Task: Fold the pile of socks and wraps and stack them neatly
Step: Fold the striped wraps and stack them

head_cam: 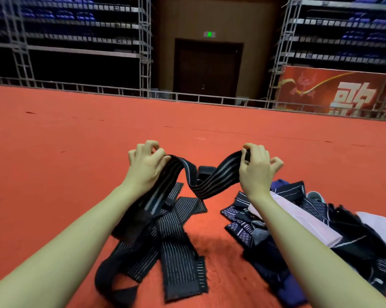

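A long black elastic wrap with grey stripes (210, 181) hangs slack in the air between my two hands. My left hand (146, 165) pinches one part of it, and the rest trails down under my left forearm. My right hand (257, 167) pinches the other end at its dark tab. Below lie several more black striped wraps (174, 247), crossed loosely on the red floor. A small dark rolled item (206, 171) sits on the floor behind the hanging wrap. To the right is a heap of socks (303, 221), dark patterned, navy and pale pink.
The red carpeted floor (76, 141) stretches wide ahead and to the left. A low metal rail (121, 91) borders it at the back, with scaffolding, a dark door and a red banner (334, 90) beyond.
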`<state>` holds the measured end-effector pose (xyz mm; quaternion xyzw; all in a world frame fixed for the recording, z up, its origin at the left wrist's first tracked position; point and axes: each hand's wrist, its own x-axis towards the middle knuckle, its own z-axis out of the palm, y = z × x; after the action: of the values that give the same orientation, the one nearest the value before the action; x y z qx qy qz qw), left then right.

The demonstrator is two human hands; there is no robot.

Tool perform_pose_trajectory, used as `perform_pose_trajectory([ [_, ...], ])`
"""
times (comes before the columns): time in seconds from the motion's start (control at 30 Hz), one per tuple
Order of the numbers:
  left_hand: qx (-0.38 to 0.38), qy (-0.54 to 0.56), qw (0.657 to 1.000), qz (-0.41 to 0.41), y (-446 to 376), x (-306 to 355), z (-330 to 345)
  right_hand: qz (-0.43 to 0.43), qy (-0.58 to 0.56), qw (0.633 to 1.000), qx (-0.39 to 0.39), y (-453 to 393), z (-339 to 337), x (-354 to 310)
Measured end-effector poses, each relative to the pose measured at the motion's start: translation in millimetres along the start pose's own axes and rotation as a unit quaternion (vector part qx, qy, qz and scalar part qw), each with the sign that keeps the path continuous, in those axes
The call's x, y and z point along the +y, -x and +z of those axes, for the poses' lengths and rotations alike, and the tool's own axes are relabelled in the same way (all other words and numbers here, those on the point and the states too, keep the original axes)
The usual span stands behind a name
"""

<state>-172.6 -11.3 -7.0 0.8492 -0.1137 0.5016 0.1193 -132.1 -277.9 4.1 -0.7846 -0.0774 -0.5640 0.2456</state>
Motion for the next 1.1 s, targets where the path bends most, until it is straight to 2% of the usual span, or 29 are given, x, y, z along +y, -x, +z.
perform_pose_trajectory([
  [0.03,-0.034,-0.008,0.999,0.013,-5,1,-1,-0.002,0.006,1.000,-0.001,-2,-1,1],
  [0.1,-0.171,-0.035,0.985,0.013,-11,4,-1,-0.011,0.028,1.000,-0.009,-4,-4,8],
  [0.17,-0.306,-0.123,0.944,0.021,-9,8,12,-0.021,0.054,0.998,-0.022,-3,-7,22],
  [0.27,-0.393,-0.176,0.902,0.018,9,22,40,-0.010,0.086,0.994,-0.069,5,-13,49],
  [0.4,-0.418,-0.128,0.899,0.027,43,50,78,0.035,0.134,0.980,-0.145,21,-17,78],
  [0.47,-0.435,-0.068,0.898,0.001,55,66,89,0.051,0.150,0.974,-0.163,26,-16,89],
  [0.53,-0.485,-0.020,0.874,-0.016,66,81,98,0.058,0.158,0.971,-0.168,27,-15,98],
  [0.63,-0.568,-0.001,0.823,-0.030,83,99,113,0.035,0.166,0.975,-0.142,27,-13,110],
  [0.7,-0.589,0.005,0.807,-0.044,92,109,124,-0.012,0.167,0.981,-0.094,27,-14,117],
  [0.83,-0.601,0.014,0.796,-0.072,100,136,142,-0.055,0.168,0.983,-0.052,27,-17,129],
  [1.0,-0.612,0.013,0.788,-0.065,94,158,155,-0.038,0.153,0.987,-0.035,30,-15,129],
  [1.1,-0.609,0.018,0.790,-0.065,89,152,153,-0.005,0.125,0.991,-0.051,32,-10,116],
])
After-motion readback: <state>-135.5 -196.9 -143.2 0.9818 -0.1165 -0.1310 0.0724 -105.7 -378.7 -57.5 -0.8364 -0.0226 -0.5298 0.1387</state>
